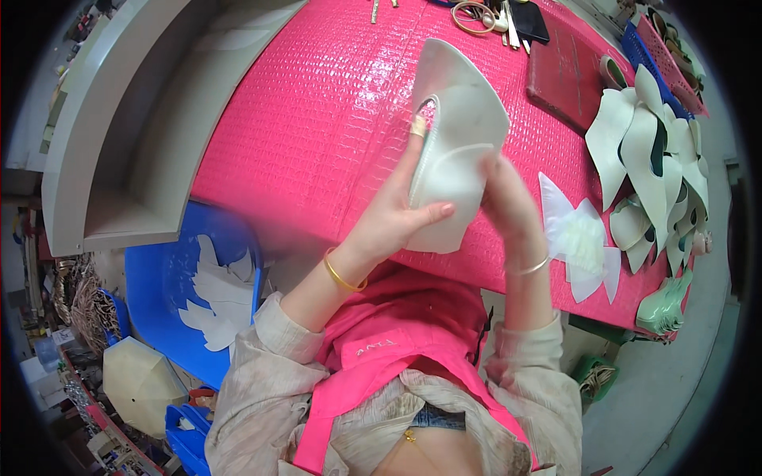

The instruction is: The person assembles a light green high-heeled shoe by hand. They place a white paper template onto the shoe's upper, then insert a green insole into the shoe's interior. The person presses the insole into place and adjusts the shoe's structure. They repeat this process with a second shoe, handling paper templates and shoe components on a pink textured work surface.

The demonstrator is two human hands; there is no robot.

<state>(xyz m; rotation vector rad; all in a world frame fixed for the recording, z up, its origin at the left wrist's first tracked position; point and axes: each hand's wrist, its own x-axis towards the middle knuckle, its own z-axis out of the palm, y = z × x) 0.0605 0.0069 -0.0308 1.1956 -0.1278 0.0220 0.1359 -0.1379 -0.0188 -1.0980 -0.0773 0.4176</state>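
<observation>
A white shoe upper [456,111], with a stitched curved edge and an opening on its left side, is held up over the pink table. My left hand [401,194] is closed on its lower left part, thumb across the front; a pale wrap covers one fingertip. My right hand [508,194] is at the upper's right edge, fingers curled toward it. Motion smears that hand, and its fingertips are partly hidden, so its grip is unclear. To its right lie translucent white cut pieces [582,246]. Beyond them is a pile of similar white uppers [647,159].
The pink covered table [302,119] bears a dark red block [563,75] and small tools near a tape roll [474,17]. A grey open box [151,119] stands at the left. Below it, a blue chair [155,293] holds white cut pieces. Pale green pieces [665,308] lie at the right corner.
</observation>
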